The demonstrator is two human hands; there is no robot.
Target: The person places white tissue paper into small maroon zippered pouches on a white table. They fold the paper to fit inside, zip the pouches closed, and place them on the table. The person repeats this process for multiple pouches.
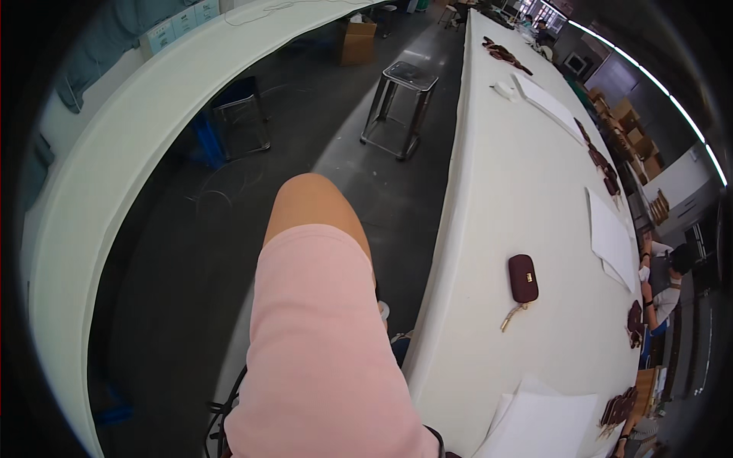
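Neither of my hands can be made out. A pink garment (321, 328) with a rounded bare limb (313, 198) at its hem fills the lower middle. Beside it, a small pale thing (384, 311) shows only in part, too little to name. On the white-covered table (481, 229) to the right lies a small dark red zip pouch (523, 278) with a gold-coloured plate. A light strap with a gold end (513, 317) trails from it toward the near side. Nobody touches this pouch.
White sheets (546, 424) lie at the table's near end, and more sheets (612, 240) at its far side. Dark red pouches (618, 406) are bunched along that side. A person (668, 278) sits across. A metal stool (401, 107) and a cardboard box (358, 43) stand on the floor.
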